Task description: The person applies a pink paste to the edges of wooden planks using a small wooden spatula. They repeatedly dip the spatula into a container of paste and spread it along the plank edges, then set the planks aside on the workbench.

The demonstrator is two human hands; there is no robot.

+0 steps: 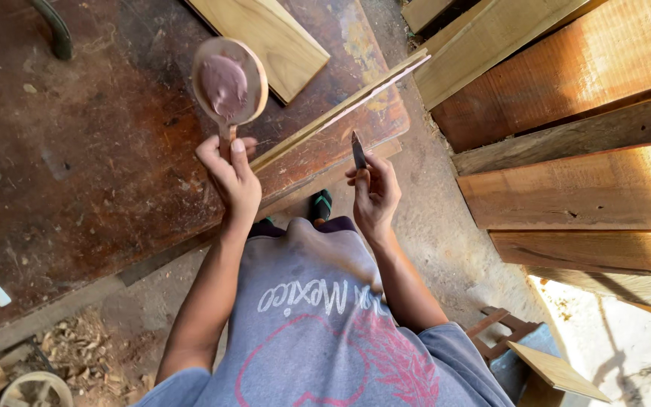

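The left hand is clenched around the thin handle of one round wooden paddle, thumb pressed up along the stem; the disc rises straight beyond the fingertips, its face smeared with a patch of reddish-brown paste. The right hand grips one small blade, fingers curled about its lower end so that the dark, narrow tip stands up past the fingertips, apart from the paddle and to its right. Between the two sets of fingers, and just beyond them, one thin wooden strip lies slanted across the edge of the stained brown workbench; the left thumb sits close to its lower end. Beyond the paddle's disc rests one pale flat board on the bench. To the right of the blade hand, well apart from it, stand stacked planks, about six of them showing. Below the fingers, between the wrists, one dark shoe tip shows on the sandy floor.
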